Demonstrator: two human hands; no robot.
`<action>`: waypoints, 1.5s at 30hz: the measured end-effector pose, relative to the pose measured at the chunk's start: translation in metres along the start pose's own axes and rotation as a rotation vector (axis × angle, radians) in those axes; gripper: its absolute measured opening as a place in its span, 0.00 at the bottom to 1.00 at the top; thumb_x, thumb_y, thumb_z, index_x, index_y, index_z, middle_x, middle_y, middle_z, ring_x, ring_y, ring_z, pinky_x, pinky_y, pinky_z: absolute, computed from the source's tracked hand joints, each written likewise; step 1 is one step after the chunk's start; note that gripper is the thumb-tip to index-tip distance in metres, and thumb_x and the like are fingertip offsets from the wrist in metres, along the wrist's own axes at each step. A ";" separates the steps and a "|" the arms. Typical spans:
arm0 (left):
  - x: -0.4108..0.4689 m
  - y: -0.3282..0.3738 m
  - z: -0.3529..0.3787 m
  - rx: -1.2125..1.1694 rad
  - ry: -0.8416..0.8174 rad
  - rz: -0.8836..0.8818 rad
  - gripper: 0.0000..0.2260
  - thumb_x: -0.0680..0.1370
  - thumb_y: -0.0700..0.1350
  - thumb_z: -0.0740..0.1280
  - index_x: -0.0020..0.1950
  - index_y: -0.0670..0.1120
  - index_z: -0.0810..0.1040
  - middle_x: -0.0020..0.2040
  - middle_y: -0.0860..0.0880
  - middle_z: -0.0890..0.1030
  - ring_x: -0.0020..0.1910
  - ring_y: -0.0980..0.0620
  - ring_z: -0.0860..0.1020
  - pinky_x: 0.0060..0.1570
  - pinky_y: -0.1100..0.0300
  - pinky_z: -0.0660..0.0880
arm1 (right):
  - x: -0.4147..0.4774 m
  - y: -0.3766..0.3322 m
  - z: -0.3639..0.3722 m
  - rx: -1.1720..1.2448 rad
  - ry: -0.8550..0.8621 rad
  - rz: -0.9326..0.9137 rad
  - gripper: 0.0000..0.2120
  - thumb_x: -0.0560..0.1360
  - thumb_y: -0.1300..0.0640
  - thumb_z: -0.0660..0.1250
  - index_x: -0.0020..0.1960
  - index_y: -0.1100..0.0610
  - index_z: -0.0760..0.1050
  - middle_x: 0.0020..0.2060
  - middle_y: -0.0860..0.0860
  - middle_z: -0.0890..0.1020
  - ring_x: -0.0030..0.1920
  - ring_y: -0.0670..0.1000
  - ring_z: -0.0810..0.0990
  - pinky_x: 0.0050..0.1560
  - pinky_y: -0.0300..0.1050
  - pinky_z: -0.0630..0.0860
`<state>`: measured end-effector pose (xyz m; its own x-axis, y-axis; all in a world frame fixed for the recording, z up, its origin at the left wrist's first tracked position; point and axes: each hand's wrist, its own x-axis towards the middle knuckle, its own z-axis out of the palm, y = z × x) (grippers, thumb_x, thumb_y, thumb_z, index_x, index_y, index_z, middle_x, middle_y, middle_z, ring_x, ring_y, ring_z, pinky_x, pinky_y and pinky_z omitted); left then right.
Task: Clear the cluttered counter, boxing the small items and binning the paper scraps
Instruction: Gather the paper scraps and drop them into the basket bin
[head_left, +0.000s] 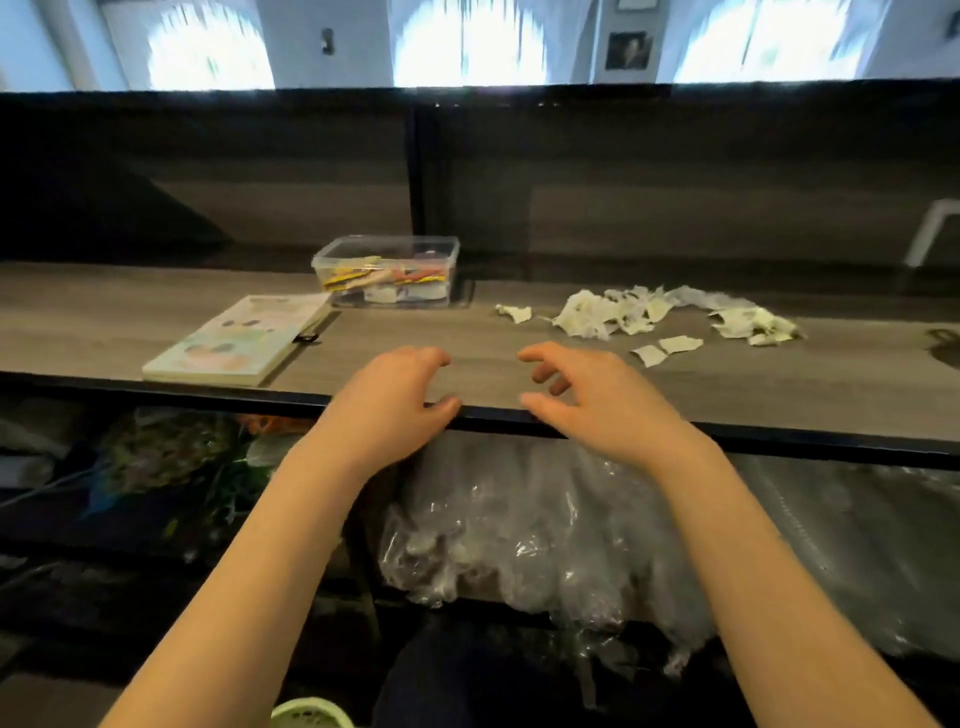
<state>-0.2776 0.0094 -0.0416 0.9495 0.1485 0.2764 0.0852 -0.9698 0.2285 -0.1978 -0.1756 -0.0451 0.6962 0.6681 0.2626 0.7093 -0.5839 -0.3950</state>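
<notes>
Right now I am holding both hands out over the front edge of the counter (467, 358), in the middle of the frame. My left hand (395, 400) is hanging palm down with its fingers loosely curled and its thumb lying right at the counter's dark front lip. My right hand (587, 402) is mirroring it just beside, with the fingers bent and a little spread. Neither hand is gripping anything, and a gap is showing between the two. I cannot tell whether the fingertips are touching the wood.

The clear plastic box (387, 270) is sitting above my left hand, toward the back of the counter, with colourful small items (384, 276) lying inside it. To the lower left of the box a book (244, 338) is lying flat, its near corner reaching the counter's front edge. A black clip (307, 339) is lying just beside the book's right side.

The paper scraps (613, 314) are lying scattered in the right half of the frame, above and to the right of my right hand. One crumpled white heap is sitting in the middle of them, with a second clump (753, 325) further right, a lone piece (514, 313) to the left, and two small squares (667, 349) lying nearest my fingers. At the far right edge a dark object (943, 345) is lying on the counter, too cut off to identify.

Below the counter, in the lower middle, a crumpled plastic bag (519, 519) is showing between my forearms. At the bottom edge the rim of a pale green basket (311, 714) is peeking in.
</notes>
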 end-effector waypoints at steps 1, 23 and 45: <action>0.011 0.008 0.000 -0.010 0.008 0.024 0.22 0.77 0.51 0.63 0.70 0.48 0.67 0.68 0.48 0.72 0.67 0.50 0.70 0.65 0.56 0.67 | -0.001 0.009 -0.009 -0.005 0.027 0.020 0.21 0.76 0.47 0.63 0.68 0.46 0.67 0.58 0.47 0.77 0.55 0.49 0.76 0.57 0.52 0.75; 0.232 0.077 0.111 -0.197 -0.143 0.070 0.32 0.75 0.54 0.65 0.75 0.48 0.57 0.76 0.48 0.58 0.74 0.46 0.59 0.72 0.51 0.60 | 0.134 0.221 -0.049 -0.016 0.032 0.438 0.36 0.73 0.44 0.67 0.75 0.50 0.55 0.75 0.52 0.57 0.74 0.56 0.59 0.69 0.53 0.63; 0.248 0.065 0.144 -0.184 -0.011 0.191 0.16 0.76 0.44 0.64 0.31 0.50 0.61 0.35 0.53 0.67 0.41 0.51 0.70 0.40 0.62 0.63 | 0.154 0.228 -0.022 0.089 0.274 0.313 0.07 0.78 0.61 0.59 0.50 0.57 0.76 0.40 0.51 0.77 0.41 0.49 0.75 0.39 0.41 0.70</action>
<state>0.0069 -0.0445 -0.0925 0.9463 -0.0367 0.3212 -0.1513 -0.9283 0.3396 0.0735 -0.2157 -0.0755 0.8886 0.3108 0.3374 0.4552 -0.6890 -0.5640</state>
